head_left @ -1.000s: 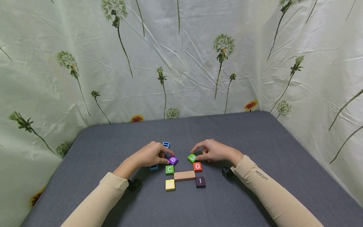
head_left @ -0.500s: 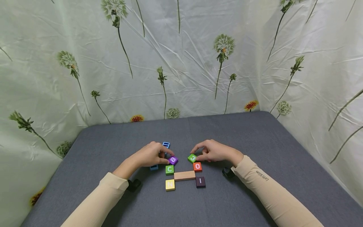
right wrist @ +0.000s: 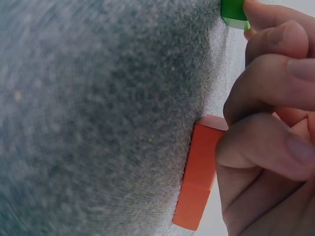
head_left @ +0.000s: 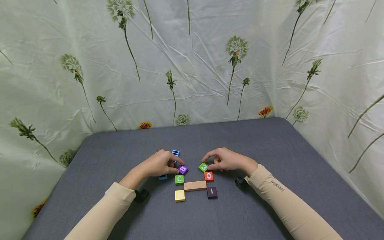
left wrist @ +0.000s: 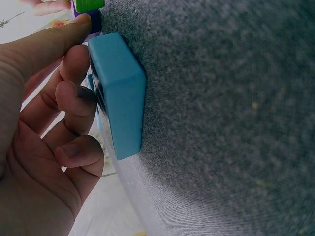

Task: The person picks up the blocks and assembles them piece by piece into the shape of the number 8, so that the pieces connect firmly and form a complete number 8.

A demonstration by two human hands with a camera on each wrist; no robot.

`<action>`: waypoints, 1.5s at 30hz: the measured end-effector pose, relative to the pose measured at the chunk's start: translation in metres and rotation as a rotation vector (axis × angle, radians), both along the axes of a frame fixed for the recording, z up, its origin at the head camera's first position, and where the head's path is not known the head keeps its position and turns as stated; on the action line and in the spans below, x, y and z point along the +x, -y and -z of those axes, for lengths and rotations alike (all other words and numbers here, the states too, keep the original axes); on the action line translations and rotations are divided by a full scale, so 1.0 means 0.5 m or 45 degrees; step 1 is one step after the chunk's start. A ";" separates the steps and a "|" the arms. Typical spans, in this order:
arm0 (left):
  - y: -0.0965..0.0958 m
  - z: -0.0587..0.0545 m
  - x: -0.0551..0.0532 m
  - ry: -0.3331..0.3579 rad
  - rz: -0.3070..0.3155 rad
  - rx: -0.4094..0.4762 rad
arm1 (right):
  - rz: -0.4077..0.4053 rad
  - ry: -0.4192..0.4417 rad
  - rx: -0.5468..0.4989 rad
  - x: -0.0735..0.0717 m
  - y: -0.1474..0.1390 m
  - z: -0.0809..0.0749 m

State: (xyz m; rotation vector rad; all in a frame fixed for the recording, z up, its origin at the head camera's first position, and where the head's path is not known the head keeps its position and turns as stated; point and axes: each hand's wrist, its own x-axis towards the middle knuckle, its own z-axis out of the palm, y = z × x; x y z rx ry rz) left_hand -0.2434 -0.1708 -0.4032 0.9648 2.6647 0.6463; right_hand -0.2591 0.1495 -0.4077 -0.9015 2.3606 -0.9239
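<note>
My left hand pinches a purple block marked 8 between thumb and index finger. Across from it, my right hand pinches a green block marked 3, its corner pointing toward me. Just nearer lie a green C block and an orange 0 block. A plain wooden bar lies crosswise below these, with a yellow block and a dark block near its ends. In the left wrist view, a blue block stands beside my loosely bent other fingers.
Blue blocks, partly hidden by my left hand, include one farther back and one nearer. An orange-red piece lies beside my right fingers in the right wrist view. Grey cloth covers the table; a flowered curtain hangs behind.
</note>
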 end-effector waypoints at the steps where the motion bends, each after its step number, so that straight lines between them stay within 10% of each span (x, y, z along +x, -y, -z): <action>1: 0.000 0.000 0.000 0.000 0.000 -0.001 | -0.001 0.002 0.001 0.000 0.000 0.000; 45: 0.003 0.000 0.003 -0.021 0.017 0.028 | -0.004 -0.008 -0.019 0.001 -0.002 0.001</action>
